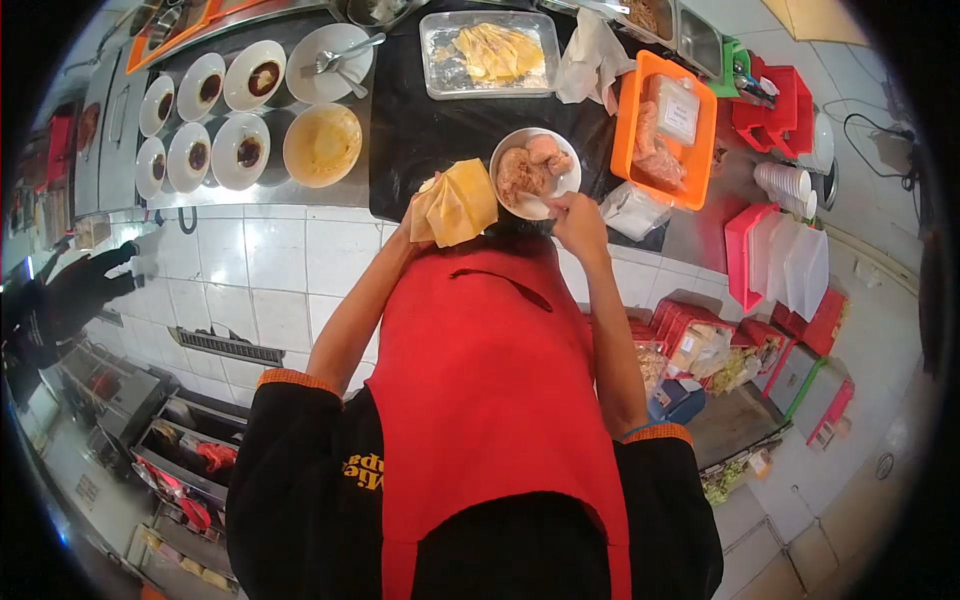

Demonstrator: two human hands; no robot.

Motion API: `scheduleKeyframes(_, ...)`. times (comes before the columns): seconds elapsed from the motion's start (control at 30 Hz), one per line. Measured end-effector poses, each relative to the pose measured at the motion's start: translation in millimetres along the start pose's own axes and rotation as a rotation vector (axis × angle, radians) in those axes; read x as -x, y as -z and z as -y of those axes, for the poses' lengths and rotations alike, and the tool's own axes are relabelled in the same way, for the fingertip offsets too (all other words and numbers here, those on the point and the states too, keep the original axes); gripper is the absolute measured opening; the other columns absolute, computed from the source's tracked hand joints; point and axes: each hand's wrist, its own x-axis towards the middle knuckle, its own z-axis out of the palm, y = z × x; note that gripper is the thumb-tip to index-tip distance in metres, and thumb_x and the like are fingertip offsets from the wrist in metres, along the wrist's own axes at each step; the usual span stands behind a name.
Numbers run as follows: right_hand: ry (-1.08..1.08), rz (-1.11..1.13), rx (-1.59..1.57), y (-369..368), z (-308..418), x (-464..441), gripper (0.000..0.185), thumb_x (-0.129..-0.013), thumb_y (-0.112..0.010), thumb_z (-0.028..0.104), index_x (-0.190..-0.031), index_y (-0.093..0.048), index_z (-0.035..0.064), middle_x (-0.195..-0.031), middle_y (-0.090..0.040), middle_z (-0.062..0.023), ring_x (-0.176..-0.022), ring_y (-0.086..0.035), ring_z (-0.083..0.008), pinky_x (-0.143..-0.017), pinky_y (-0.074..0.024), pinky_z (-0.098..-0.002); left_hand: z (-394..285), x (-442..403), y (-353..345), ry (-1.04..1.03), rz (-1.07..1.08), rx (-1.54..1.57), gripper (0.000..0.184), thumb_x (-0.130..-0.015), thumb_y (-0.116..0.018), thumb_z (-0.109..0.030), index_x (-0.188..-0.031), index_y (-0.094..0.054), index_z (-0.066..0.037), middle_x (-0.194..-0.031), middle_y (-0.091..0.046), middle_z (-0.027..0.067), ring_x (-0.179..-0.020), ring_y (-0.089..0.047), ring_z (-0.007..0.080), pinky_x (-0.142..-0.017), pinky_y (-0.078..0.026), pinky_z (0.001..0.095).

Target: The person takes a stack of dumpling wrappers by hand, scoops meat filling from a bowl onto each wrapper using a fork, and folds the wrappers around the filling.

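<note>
My left hand (411,222) is closed on a fanned stack of yellow wonton wrappers (455,208), which hide most of its fingers. Just right of them stands a white bowl (573,181) with pinkish minced meat (528,170) inside. My right hand (580,222) is at the bowl's lower right rim, fingers pinched on a thin pale tool (540,201) that reaches into the bowl; its exact kind is unclear. Beyond both hands, a metal tray (437,75) holds more yellow wrappers (500,52), some folded or overlapping.
Several white bowls with dark sauce (240,150) stand left, beside a yellow-stained bowl (323,146) and a bowl with spoons (318,88). An orange basket (700,150) with bagged meat, a plastic bag (635,210) and stacked cups (785,185) lie right.
</note>
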Motion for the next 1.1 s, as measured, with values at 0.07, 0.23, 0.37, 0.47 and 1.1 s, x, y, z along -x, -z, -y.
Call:
scheduleKeyframes(0.07, 0.098, 0.114, -0.082, 5, -3, 0, 0.029, -0.082, -0.058, 0.003, -0.100, -0.080, 0.0116, -0.088, -0.074, -0.0125, -0.086, -0.072, -0.0308, -0.077, -0.0549, -0.0409, 0, 2, -1, -0.001, 0.024, 0.021, 0.058, -0.106, -0.041, -0.049, -0.145, -0.046, -0.008, -0.140, -0.057, 0.0152, -0.125, -0.060, 0.0321, -0.105, -0.050, 0.0497)
scheduleKeyframes(0.23, 0.052, 0.100, -0.120, 1, 1, 2, 0.027, -0.081, -0.061, 0.003, -0.099, -0.080, 0.0109, -0.089, -0.075, -0.0114, -0.086, -0.072, -0.0296, -0.077, -0.0549, -0.0395, 0, 5, -31, 0.009, 0.021, 0.032, 0.056, -0.105, -0.042, -0.048, -0.143, -0.049, -0.007, -0.135, -0.061, 0.0141, -0.120, -0.063, 0.0306, -0.101, -0.053, 0.0485)
scheduleKeyframes(0.37, 0.061, 0.145, -0.174, 0, -9, -6, 0.027, -0.080, -0.064, 0.002, -0.099, -0.080, 0.0111, -0.091, -0.075, -0.0106, -0.087, -0.072, -0.0296, -0.078, -0.0549, -0.0396, -1, 5, -31, -0.017, -0.060, -0.027, 0.054, -0.105, -0.043, -0.048, -0.139, -0.053, -0.007, -0.128, -0.065, 0.0120, -0.113, -0.067, 0.0276, -0.096, -0.057, 0.0459)
scheduleKeyframes(0.47, 0.070, 0.155, -0.049, 2, -4, -3, 0.026, -0.080, -0.064, 0.002, -0.098, -0.080, 0.0113, -0.091, -0.075, -0.0112, -0.085, -0.071, -0.0305, -0.076, -0.0547, -0.0402, -2, 3, -17, -0.028, -0.019, -0.054, 0.055, -0.105, -0.044, -0.049, -0.140, -0.052, -0.007, -0.131, -0.064, 0.0132, -0.117, -0.065, 0.0298, -0.100, -0.054, 0.0485)
scheduleKeyframes(1.1, 0.531, -0.181, -0.622, 58, 80, -19, 0.027, -0.089, -0.059, -0.010, -0.105, -0.077, 0.0017, -0.095, -0.069, -0.0093, -0.085, -0.065, -0.0151, -0.077, -0.0502, -0.0241, -31, 9, -175, -0.118, 0.298, 0.068, 0.056, -0.105, -0.044, -0.047, -0.140, -0.050, -0.003, -0.132, -0.062, 0.0127, -0.118, -0.064, 0.0257, -0.101, -0.053, 0.0416)
